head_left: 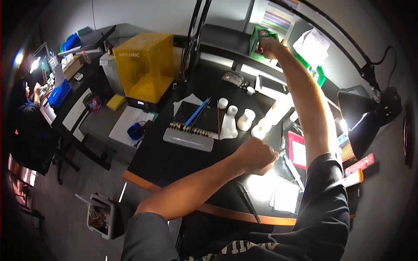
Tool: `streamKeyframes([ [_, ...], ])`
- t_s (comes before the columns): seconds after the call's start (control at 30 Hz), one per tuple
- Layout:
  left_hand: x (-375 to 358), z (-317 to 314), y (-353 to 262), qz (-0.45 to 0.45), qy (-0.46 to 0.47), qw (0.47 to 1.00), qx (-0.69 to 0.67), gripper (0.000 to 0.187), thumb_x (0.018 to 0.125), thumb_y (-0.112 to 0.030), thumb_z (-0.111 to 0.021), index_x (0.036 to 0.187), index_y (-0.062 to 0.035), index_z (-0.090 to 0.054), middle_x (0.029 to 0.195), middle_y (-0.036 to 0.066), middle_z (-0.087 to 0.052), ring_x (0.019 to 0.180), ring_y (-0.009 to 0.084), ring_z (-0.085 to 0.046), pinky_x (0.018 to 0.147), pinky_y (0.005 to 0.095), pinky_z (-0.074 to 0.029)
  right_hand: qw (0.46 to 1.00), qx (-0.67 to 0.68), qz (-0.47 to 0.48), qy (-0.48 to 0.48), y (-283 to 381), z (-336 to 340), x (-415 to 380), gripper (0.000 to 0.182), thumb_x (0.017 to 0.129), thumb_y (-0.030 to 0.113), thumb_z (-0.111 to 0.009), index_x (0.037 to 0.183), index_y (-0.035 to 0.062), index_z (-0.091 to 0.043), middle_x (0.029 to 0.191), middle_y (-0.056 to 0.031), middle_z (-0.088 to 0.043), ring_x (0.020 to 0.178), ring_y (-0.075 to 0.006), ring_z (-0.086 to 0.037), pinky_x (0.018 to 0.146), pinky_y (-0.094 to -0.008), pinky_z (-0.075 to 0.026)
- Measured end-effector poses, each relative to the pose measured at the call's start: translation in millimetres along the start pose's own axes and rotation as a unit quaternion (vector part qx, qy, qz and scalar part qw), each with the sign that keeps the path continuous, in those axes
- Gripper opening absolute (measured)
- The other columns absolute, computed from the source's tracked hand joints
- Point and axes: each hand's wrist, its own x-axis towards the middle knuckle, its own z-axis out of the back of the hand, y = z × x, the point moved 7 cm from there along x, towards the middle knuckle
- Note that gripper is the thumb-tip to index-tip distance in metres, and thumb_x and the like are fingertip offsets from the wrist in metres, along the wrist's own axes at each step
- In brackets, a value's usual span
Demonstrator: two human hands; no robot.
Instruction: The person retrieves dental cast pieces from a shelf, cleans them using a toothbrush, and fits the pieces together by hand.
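Note:
My left hand hangs over the bright front part of the black table, its fingers curled closed. Whatever it may hold is hidden. At the far edge, my right hand reaches to a green bin with fingers bent inward; I cannot make out what is in them. Beyond my left hand stand white plaster-like pieces and a white foot-shaped piece. Below it lies a black slim tool. White paper and a light pen-like tool are to its right.
A yellow-covered ANYCUBIC machine stands at the back left. A clear tray with several brush-like tools lies mid-table. The black lamp overhangs the right side. A waste bin is on the floor. Another person sits far left.

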Motion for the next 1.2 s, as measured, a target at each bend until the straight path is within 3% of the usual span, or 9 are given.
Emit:
streamKeyframes([
  [0.13, 1, 4, -4, -0.018, -0.007, 1.000, 0.014, 0.010, 0.068, -0.015, -0.069, 0.063, -0.0114, -0.061, 0.056, 0.008, -0.062, 0.052, 0.0222, -0.067, 0.048, 0.0367, -0.050, 0.999, -0.016, -0.019, -0.028, 2, 1, 10, 0.041, 0.099, 0.037, -0.068, 0.134, 0.0169, -0.063, 0.142, -0.0090, -0.064, 0.131, -0.0311, -0.061, 0.113, -0.0697, -0.031],
  [0.2, 1, 5, -3, -0.023, -0.021, 1.000, -0.001, 0.009, 0.067, -0.014, -0.068, 0.062, -0.0114, -0.061, 0.054, 0.007, -0.061, 0.051, 0.0223, -0.066, 0.047, 0.0365, -0.049, 0.998, -0.003, -0.039, -0.054, -1, 3, 12, 0.029, 0.091, 0.006, -0.064, 0.119, 0.0138, -0.070, 0.134, -0.0111, -0.067, 0.135, -0.0318, -0.057, 0.112, -0.0720, -0.035],
  [0.53, -3, -2, 2, -0.032, -0.091, 0.994, -0.051, 0.020, 0.086, -0.021, -0.061, 0.070, -0.0112, -0.066, 0.062, 0.011, -0.067, 0.056, 0.0299, -0.068, 0.055, 0.0463, -0.055, 0.940, 0.046, -0.102, -0.323, -23, 46, -22, 0.015, 0.089, 0.018, -0.068, 0.102, 0.0156, -0.074, 0.113, -0.0115, -0.074, 0.102, -0.0361, -0.071, 0.090, -0.0557, -0.049],
  [0.6, -3, -3, 7, 0.031, -0.130, 0.990, -0.054, 0.022, 0.087, -0.023, -0.063, 0.067, -0.0126, -0.064, 0.062, 0.010, -0.066, 0.056, 0.0310, -0.067, 0.055, 0.0455, -0.055, 0.919, 0.047, -0.010, -0.392, -23, 41, -29, 0.014, 0.077, 0.015, -0.070, 0.078, 0.0031, -0.077, 0.084, -0.0237, -0.073, 0.076, -0.0406, -0.073, 0.069, -0.0499, -0.059],
  [0.73, -10, 12, 37, 0.232, -0.215, 0.918, -0.241, 0.027, 0.089, -0.025, -0.066, 0.069, -0.0068, -0.061, 0.063, 0.012, -0.063, 0.056, 0.0306, -0.062, 0.056, 0.0416, -0.047, 0.816, 0.182, 0.180, -0.519, 15, 41, -145, 0.011, 0.069, 0.004, -0.067, 0.067, 0.0117, -0.075, 0.078, -0.0083, -0.075, 0.075, -0.0290, -0.072, 0.071, -0.0412, -0.058],
  [0.77, -14, 14, 46, 0.278, -0.248, 0.872, -0.318, 0.025, 0.089, -0.024, -0.064, 0.074, -0.0040, -0.062, 0.066, 0.015, -0.064, 0.061, 0.0313, -0.065, 0.060, 0.0409, -0.050, 0.929, 0.103, 0.051, -0.351, 27, 37, -175, 0.021, 0.084, 0.013, -0.063, 0.092, 0.0215, -0.080, 0.100, -0.0103, -0.076, 0.090, -0.0359, -0.073, 0.081, -0.0489, -0.060],
  [0.87, -21, -16, 87, 0.364, -0.329, 0.763, -0.421, 0.028, 0.094, -0.024, -0.054, 0.085, 0.0023, -0.059, 0.069, 0.016, -0.063, 0.066, 0.0252, -0.066, 0.067, 0.0363, -0.052, 0.917, 0.182, 0.184, -0.305, 35, -9, -230, 0.004, 0.083, 0.011, -0.079, 0.085, 0.0081, -0.077, 0.081, -0.0100, -0.073, 0.063, -0.0230, -0.067, 0.064, -0.0376, -0.052],
  [1.03, -14, -31, 56, 0.350, -0.170, 0.576, -0.719, 0.029, 0.101, -0.025, -0.047, 0.117, -0.0052, -0.061, 0.104, 0.012, -0.064, 0.095, 0.0246, -0.071, 0.085, 0.0348, -0.055, 0.915, 0.270, 0.174, -0.243, 19, -58, -317, 0.014, 0.078, -0.002, -0.076, 0.090, 0.0055, -0.076, 0.093, -0.0101, -0.075, 0.084, -0.0270, -0.072, 0.077, -0.0360, -0.055],
  [1.2, -3, -28, 21, 0.270, -0.059, 0.646, -0.712, 0.040, 0.096, -0.022, -0.065, 0.126, 0.0052, -0.062, 0.114, 0.015, -0.070, 0.101, 0.0204, -0.071, 0.091, 0.0355, -0.058, 0.902, 0.341, 0.132, -0.229, 6, -95, -362, 0.021, 0.081, -0.002, -0.076, 0.098, 0.0100, -0.079, 0.106, -0.0083, -0.074, 0.097, -0.0267, -0.071, 0.082, -0.0364, -0.056],
])
